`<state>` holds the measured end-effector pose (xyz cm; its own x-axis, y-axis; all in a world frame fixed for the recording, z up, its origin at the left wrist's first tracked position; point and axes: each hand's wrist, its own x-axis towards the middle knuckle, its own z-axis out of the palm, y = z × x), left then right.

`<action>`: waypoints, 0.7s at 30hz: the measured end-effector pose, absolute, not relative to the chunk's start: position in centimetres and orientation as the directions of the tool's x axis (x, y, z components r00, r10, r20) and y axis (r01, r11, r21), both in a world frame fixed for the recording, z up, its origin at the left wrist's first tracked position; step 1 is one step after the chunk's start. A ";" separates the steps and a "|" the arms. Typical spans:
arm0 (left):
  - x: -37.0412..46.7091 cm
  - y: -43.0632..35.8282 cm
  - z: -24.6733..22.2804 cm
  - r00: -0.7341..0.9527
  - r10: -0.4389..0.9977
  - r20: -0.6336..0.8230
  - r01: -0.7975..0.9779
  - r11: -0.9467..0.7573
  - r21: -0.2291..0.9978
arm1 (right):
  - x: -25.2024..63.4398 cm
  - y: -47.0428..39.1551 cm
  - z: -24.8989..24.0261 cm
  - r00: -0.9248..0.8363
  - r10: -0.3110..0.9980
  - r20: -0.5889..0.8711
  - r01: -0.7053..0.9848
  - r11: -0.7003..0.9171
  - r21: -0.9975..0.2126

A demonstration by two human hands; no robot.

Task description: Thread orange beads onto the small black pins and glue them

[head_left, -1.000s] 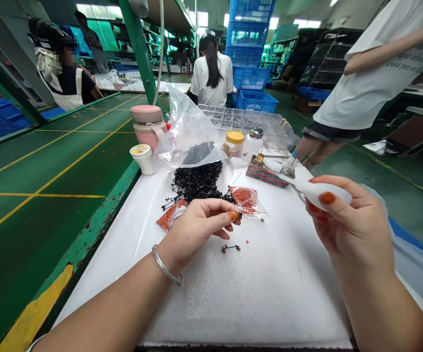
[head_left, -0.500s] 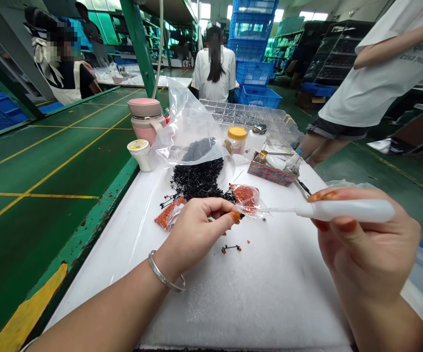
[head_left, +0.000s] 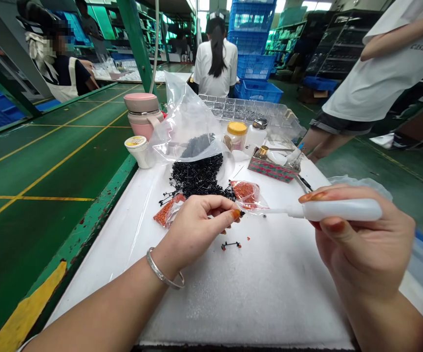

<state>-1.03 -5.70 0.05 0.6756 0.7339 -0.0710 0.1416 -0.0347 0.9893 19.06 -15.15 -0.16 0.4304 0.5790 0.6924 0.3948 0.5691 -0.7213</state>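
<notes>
Between thumb and fingers, my left hand (head_left: 200,225) pinches a small black part (head_left: 242,213), mostly hidden by the fingertips. My right hand (head_left: 365,244) is wrapped round a white squeeze bottle (head_left: 343,210), held level. Its thin nozzle points left, with the tip close to the black part; whether they touch I cannot tell. Below my left hand, a black axle-like piece with orange ends (head_left: 231,245) lies on the white tabletop (head_left: 263,293). A tiny orange bit (head_left: 248,238) is beside it. Past my left hand spreads a pile of black parts (head_left: 197,176) from a clear plastic bag (head_left: 185,122).
Bags of orange pieces (head_left: 247,193) (head_left: 168,211) flank the pile. Farther back stand a pink thermos (head_left: 143,117), a white tub (head_left: 137,152), a yellow-lidded jar (head_left: 236,136), a patterned box (head_left: 274,166) and a clear compartment tray (head_left: 251,113). A co-worker (head_left: 391,78) stands at right.
My right hand and the squeeze bottle have shifted slightly left, bringing the nozzle tip nearer the black part. My left hand keeps its pinch.
</notes>
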 end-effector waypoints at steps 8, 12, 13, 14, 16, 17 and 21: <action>-0.9 -5.6 0.0 0.678 0.732 -0.069 0.123 -0.021 0.992 | 19.0 -15.0 -0.2 0.423 0.603 0.676 0.349 0.580 -0.736; -0.9 -5.7 0.1 0.681 0.730 -0.067 0.121 -0.022 0.992 | 19.0 -14.9 -0.2 0.415 0.596 0.688 0.366 0.582 -0.726; -0.9 -5.7 0.1 0.680 0.730 -0.067 0.122 -0.022 0.992 | 19.0 -14.9 -0.2 0.412 0.597 0.689 0.369 0.582 -0.725; -0.9 -5.7 0.2 0.679 0.731 -0.068 0.122 -0.021 0.992 | 19.0 -14.9 -0.2 0.409 0.597 0.690 0.369 0.583 -0.724; -1.0 -5.7 0.2 0.677 0.733 -0.069 0.122 -0.019 0.992 | 19.0 -14.9 -0.2 0.408 0.605 0.684 0.363 0.579 -0.730; -1.0 -5.7 0.2 0.677 0.733 -0.068 0.120 -0.019 0.993 | 19.0 -14.9 -0.2 0.408 0.605 0.684 0.362 0.581 -0.729; -1.0 -5.7 0.1 0.675 0.735 -0.067 0.114 -0.013 0.993 | 19.0 -14.9 -0.1 0.414 0.600 0.684 0.366 0.579 -0.729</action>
